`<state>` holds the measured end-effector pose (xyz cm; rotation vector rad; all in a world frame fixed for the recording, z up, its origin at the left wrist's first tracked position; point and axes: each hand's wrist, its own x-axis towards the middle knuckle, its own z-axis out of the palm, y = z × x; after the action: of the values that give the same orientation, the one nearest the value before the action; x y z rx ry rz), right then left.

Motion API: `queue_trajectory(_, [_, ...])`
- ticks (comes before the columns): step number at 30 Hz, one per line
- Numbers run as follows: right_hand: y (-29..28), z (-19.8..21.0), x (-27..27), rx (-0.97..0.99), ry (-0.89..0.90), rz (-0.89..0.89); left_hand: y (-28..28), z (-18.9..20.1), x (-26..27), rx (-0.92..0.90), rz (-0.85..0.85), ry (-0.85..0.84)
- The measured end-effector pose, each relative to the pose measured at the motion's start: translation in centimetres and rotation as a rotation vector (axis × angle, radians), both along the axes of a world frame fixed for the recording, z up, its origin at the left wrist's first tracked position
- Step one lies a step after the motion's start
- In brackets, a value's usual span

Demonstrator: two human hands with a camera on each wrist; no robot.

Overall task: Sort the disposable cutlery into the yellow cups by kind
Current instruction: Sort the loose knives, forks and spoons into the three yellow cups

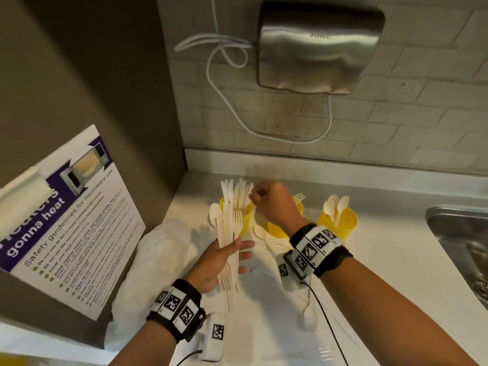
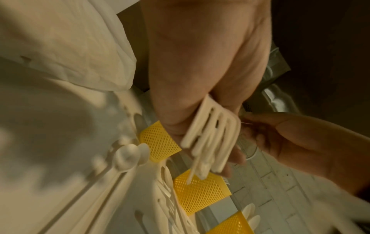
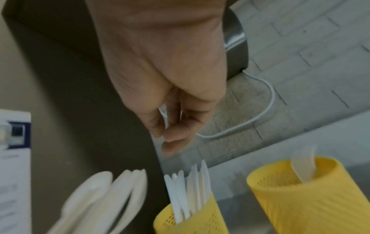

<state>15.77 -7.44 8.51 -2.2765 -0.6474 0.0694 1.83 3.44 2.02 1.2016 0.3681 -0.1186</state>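
Three yellow mesh cups stand in a row on the white counter (image 1: 383,260). The left cup (image 1: 247,220) holds knives (image 1: 239,191), the middle cup (image 1: 277,229) forks, the right cup (image 1: 339,223) spoons (image 1: 336,204). My left hand (image 1: 224,257) grips a bundle of pale cutlery (image 1: 228,233) upright in front of the left cup; fork tines (image 2: 212,139) stick out below the palm. My right hand (image 1: 264,199) hovers just above the knives (image 3: 188,190), fingers (image 3: 174,137) loosely curled with nothing between them.
Loose pieces lie on the counter: a spoon (image 1: 260,232) by the middle cup, another spoon (image 1: 307,317) nearer me. A white cloth (image 1: 158,260) lies at the left under a poster (image 1: 66,220). A steel sink (image 1: 459,233) opens at the right; a hand dryer (image 1: 317,48) hangs above.
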Motion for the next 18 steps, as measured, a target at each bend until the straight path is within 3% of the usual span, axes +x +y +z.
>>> queue_trajectory(3, [-2.3, -1.2, -2.0, -0.060, 0.320, 0.050, -0.9, 0.2, 0.8, -0.003, -0.053, -0.013])
queue_trajectory(6, [-4.2, -2.2, -3.5, 0.071, 0.478, 0.043, -2.3, 0.1, 1.7, -0.035, -0.092, -0.026])
queue_trajectory(11, [-6.8, -3.2, -3.2, 0.262, 0.395, -0.166, -4.8, -0.2, 3.2, -0.117, -0.128, 0.034])
queue_trajectory(14, [-8.7, -2.9, -2.7, 0.585, 0.402, -0.262, -5.7, -0.5, 3.9, -0.201, -0.147, 0.078])
queue_trajectory(16, [-10.1, -2.2, -2.9, 0.687, 0.393, -0.211, -6.2, -0.8, 4.4, -0.236, -0.152, 0.111])
queue_trajectory(18, [-11.3, -1.9, -3.4, 0.620, 0.345, -0.072, -6.5, -1.1, 4.8, -0.226, -0.135, 0.147])
